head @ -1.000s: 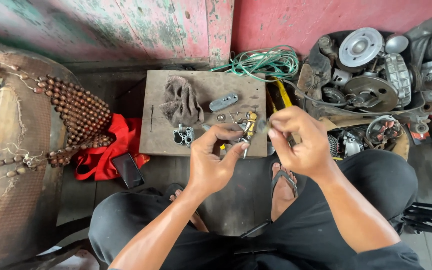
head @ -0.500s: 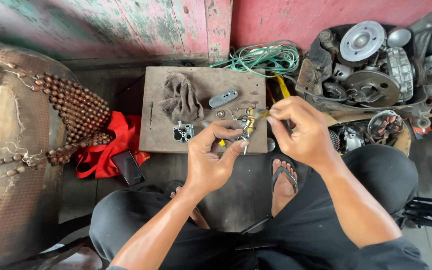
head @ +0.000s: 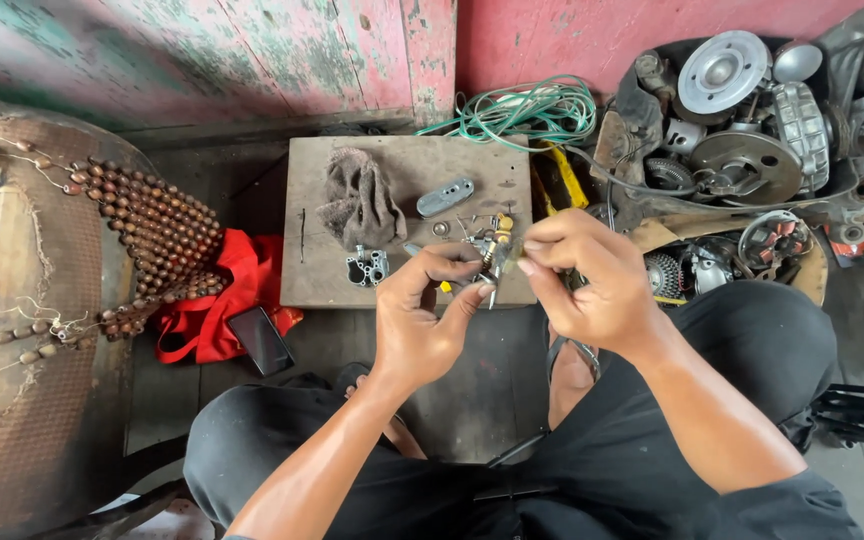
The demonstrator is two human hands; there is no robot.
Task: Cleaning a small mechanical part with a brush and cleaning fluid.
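Observation:
My left hand (head: 422,320) and my right hand (head: 587,280) meet over the front edge of a small wooden board (head: 312,270). Together they pinch a small metal part with a brass piece (head: 497,245) between the fingertips. On the board lie a dirty grey rag (head: 360,200), a flat grey metal cover (head: 445,197), a small cast metal housing (head: 367,266) and a few tiny loose bits near my fingers.
A coil of green wire (head: 527,110) lies behind the board. A pile of engine parts (head: 752,150) fills the right. A red cloth (head: 217,300) and a dark phone (head: 261,340) lie left, beside a beaded seat cover (head: 142,220). My legs are crossed below.
My hands have stayed together on the small part, with the fingers shifting slightly. The yellow-handled tool seen by my right hand earlier now lies behind it.

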